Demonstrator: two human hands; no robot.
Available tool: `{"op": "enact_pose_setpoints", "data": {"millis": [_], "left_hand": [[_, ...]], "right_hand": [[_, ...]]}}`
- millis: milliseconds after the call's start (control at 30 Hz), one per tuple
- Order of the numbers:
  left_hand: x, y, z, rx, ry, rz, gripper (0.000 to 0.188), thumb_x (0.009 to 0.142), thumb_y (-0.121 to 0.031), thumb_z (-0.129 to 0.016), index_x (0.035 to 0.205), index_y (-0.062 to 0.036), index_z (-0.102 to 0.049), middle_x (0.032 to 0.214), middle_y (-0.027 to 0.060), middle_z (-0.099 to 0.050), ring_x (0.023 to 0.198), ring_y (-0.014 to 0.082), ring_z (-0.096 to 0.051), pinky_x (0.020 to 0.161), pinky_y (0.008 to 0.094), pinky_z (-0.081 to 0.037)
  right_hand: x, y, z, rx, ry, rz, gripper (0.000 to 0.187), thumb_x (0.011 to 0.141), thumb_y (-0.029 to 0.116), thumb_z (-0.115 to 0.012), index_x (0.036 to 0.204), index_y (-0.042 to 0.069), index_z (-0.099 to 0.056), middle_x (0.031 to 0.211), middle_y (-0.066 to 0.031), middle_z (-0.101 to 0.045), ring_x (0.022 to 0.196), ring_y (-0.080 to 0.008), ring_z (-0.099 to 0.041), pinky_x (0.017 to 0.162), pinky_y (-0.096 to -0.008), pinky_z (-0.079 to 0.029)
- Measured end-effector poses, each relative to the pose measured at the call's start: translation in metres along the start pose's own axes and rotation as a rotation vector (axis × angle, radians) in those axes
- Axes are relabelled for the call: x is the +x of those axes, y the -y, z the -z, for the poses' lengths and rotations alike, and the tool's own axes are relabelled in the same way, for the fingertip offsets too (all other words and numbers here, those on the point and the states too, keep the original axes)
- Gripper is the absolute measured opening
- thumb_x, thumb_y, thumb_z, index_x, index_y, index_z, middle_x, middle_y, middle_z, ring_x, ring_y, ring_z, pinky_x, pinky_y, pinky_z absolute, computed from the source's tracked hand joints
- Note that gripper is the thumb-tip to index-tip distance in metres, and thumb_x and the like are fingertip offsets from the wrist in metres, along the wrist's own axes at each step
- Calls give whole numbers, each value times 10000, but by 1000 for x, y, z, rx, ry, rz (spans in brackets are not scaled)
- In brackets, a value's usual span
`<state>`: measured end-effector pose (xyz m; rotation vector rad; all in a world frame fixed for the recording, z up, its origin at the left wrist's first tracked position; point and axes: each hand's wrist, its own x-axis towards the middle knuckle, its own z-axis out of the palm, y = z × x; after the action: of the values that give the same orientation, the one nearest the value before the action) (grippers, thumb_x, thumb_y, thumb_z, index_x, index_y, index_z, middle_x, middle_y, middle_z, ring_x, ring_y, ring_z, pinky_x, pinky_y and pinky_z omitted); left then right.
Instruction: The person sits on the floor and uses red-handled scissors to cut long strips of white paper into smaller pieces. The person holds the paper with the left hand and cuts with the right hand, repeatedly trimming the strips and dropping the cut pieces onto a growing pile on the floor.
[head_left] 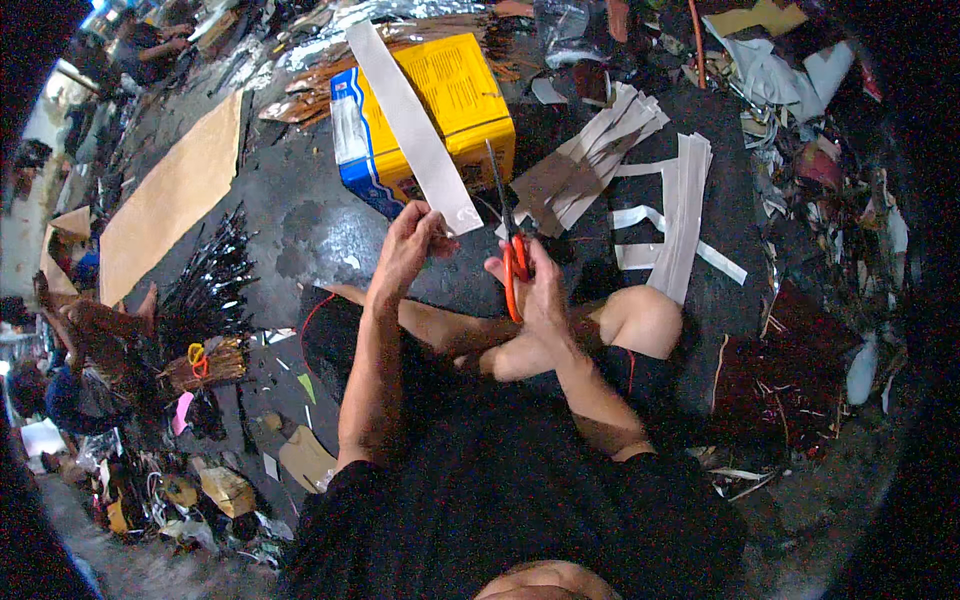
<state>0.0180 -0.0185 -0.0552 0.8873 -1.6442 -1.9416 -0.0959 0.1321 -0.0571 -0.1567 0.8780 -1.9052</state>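
My left hand point(408, 248) is closed, its fingertips pinching the lower end of a long pale grey strip point(405, 115). The strip slants up and away across a yellow and blue box point(462, 85) standing in front of me. In my right hand point(545, 295) is a pair of scissors point(516, 262) with orange handles, the fingers around them. Its dark blades point away from me, beside the strip's near end and the box's right side. Just right of the blades lies a fanned pile of similar strips point(585, 165). Another bundle of strips point(683, 215) rests farther right, near my knee.
A large tan sheet point(170, 205) lies at the left, near dark thin sticks point(215, 275) and yellow-handled scissors point(198, 360). Scraps and plastic point(800, 85) litter the right side. Another person's leg point(100, 325) shows at the left edge. My crossed legs border the dark work surface point(300, 190).
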Motion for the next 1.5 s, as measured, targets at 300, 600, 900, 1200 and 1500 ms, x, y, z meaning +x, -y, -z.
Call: {"op": "enact_pose_setpoints", "data": {"millis": [300,600,900,1200,1500], "left_hand": [[0,13,6,-58,170,56,211,877,-226,-477,891,-21,-524,760,62,-596,675,139,-583,621,253,-482],[-20,7,-6,5,144,89,227,881,-233,-472,917,-14,-517,768,65,-605,700,142,-596,630,255,-487],[-22,7,-9,46,173,56,236,876,-225,-477,977,-15,-515,808,56,-591,711,123,-578,619,252,-490],[-24,5,-18,49,169,43,265,879,-239,-472,1046,-35,-497,813,13,-552,702,89,-527,584,237,-478],[-13,8,-8,6,136,55,263,878,-244,-449,1042,-42,-484,827,29,-569,724,113,-553,587,257,-473]], "right_hand": [[-50,-9,52,-875,391,-209,533,832,439,-467,1124,-5,-425,756,-34,-479,650,-103,-486,614,-253,-428],[-56,-24,63,-1609,529,682,395,815,208,-498,1134,-3,-405,1099,-182,-490,964,-338,-491,824,-400,-394],[-45,-18,54,-1615,605,193,306,768,218,-512,993,11,-502,921,-150,-570,824,-303,-566,698,-367,-466],[-41,-19,41,-1330,364,114,297,754,304,-497,860,30,-539,737,-115,-597,712,-240,-595,637,-333,-462],[-51,-8,36,-1023,267,-153,217,745,229,-519,838,34,-544,771,-113,-598,702,-213,-598,631,-333,-461]]}}
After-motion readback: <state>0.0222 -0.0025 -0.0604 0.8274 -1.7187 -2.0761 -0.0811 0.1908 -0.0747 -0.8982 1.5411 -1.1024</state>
